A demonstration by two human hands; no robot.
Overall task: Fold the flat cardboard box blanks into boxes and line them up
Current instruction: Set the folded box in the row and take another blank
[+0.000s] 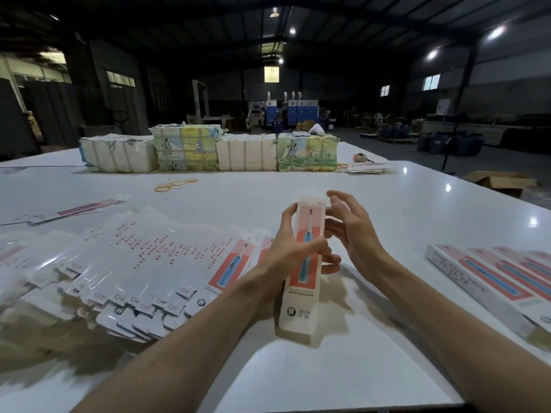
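Note:
A long narrow box (pixel 307 234) with a pink-and-orange front and a blue toothbrush picture stands lengthwise in front of me above the white table (pixel 387 210). My left hand (pixel 286 248) grips it round the middle, thumb across the front. My right hand (pixel 348 228) is at the box's right side near the far end, fingers spread and loosely curved, fingertips close to the top flap. A fanned pile of flat blanks (pixel 125 263) lies to the left. Several folded boxes (pixel 492 278) lie side by side at the right.
Wrapped bundles of stock (pixel 208 150) stand in a row across the far part of the table. Loose rubber bands (pixel 176 184) lie in front of them. A few flat blanks (pixel 74 208) lie at the far left. A cardboard carton (pixel 501 181) sits on the floor beyond the right edge.

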